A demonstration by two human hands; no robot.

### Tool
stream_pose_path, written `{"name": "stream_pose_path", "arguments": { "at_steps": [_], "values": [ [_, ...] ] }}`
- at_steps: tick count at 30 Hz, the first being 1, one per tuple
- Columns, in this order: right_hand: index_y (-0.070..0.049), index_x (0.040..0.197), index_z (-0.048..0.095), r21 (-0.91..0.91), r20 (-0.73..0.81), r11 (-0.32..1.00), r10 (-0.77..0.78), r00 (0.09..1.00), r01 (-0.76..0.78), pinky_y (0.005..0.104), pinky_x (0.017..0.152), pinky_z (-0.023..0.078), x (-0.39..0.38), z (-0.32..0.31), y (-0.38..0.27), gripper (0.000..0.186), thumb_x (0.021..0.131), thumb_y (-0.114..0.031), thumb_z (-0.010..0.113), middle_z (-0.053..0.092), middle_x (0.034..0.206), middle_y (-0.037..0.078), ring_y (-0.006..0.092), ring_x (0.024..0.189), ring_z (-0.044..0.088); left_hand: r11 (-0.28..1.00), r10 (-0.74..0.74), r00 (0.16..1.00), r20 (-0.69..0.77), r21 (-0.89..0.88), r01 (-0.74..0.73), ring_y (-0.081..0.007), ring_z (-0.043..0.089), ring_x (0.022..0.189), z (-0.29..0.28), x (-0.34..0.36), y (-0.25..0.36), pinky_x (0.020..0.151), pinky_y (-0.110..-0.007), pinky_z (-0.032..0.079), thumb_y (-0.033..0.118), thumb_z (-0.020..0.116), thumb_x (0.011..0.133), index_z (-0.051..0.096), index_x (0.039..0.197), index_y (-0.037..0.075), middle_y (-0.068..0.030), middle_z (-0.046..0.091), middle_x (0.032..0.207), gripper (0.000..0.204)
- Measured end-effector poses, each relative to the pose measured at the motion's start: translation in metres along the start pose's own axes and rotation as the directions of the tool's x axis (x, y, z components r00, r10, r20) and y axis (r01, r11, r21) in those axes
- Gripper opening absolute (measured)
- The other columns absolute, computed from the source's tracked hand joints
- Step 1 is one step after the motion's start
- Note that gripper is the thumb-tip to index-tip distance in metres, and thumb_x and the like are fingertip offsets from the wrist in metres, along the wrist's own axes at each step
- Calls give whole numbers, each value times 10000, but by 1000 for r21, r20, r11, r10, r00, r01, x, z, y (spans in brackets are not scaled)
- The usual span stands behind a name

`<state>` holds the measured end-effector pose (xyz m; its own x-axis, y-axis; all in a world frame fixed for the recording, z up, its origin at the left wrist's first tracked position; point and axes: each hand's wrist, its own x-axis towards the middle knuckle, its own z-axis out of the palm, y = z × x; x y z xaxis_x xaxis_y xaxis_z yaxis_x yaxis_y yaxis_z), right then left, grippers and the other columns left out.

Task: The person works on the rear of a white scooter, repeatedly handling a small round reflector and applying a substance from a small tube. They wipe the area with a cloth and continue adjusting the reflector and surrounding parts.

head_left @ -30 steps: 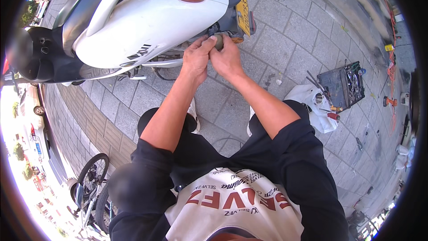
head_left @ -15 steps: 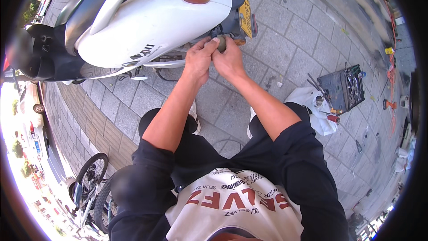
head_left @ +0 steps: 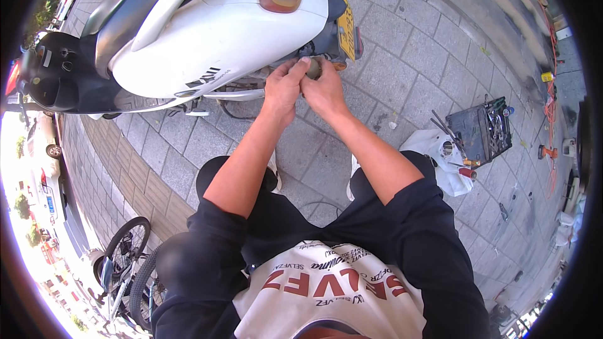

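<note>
Both my hands meet at the low rear side of a white scooter [head_left: 220, 31], just below its body panel. Between them is a small round olive-grey part [head_left: 313, 68], its kind too small to make out. My left hand [head_left: 284, 86] has its thumb and fingers closed against the part's left side. My right hand [head_left: 324, 90] curls round it from the right. An orange reflector [head_left: 340, 66] and a yellow licence plate [head_left: 345, 25] are close beyond my right fingers. The fingertips on the far side are hidden.
On the paving to the right lies an open black tool case [head_left: 480, 130] with several tools, beside a white plastic bag [head_left: 433, 150] and a red spool [head_left: 468, 173]. An orange cord [head_left: 552, 107] runs along the right. A bicycle [head_left: 129, 263] stands at lower left.
The view has shifted slightly, so the scooter and my hands sit a little lower in the picture. Both hands keep their grip on the round part.
</note>
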<state>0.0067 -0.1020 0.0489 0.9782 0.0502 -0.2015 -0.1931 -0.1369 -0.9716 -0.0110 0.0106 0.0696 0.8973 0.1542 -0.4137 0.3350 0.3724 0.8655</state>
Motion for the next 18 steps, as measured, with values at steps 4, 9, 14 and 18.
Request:
{"name": "stream_pose_path", "arguments": {
  "at_steps": [4,9,14,18],
  "values": [
    [114,1350,593,-8,43,999,46,998,-46,451,1000,566,0,-2,-1,696,882,-350,813,726,1246,310,398,1175,727,998,-11,1000,-7,-61,11,-179,655,1093,2,-4,2,980,-360,513,351,741,1052,684,1301,-21,-97,714,1196,451],
    [147,1299,582,37,105,999,28,994,-32,426,941,590,8,-6,26,709,854,-332,857,745,1172,289,367,1096,756,994,-81,992,-95,-86,73,-183,672,1008,2,-10,-2,876,-378,541,406,623,1098,672,1252,23,-68,710,1122,416],
    [99,1274,598,43,105,997,58,993,-63,346,692,559,-6,-10,13,572,887,-237,853,768,1029,181,207,820,714,990,-115,968,-222,49,129,-178,688,968,-19,2,-31,786,-382,543,398,555,1122,664,1232,46,-60,712,1071,384],
    [91,1265,604,89,87,996,7,996,-14,290,547,511,-1,-13,17,532,907,-211,856,752,910,111,113,657,648,987,-103,971,-214,100,126,-159,685,938,-12,-1,-27,832,-363,542,324,560,1135,662,1203,67,-41,731,1064,285]
  ]
}}
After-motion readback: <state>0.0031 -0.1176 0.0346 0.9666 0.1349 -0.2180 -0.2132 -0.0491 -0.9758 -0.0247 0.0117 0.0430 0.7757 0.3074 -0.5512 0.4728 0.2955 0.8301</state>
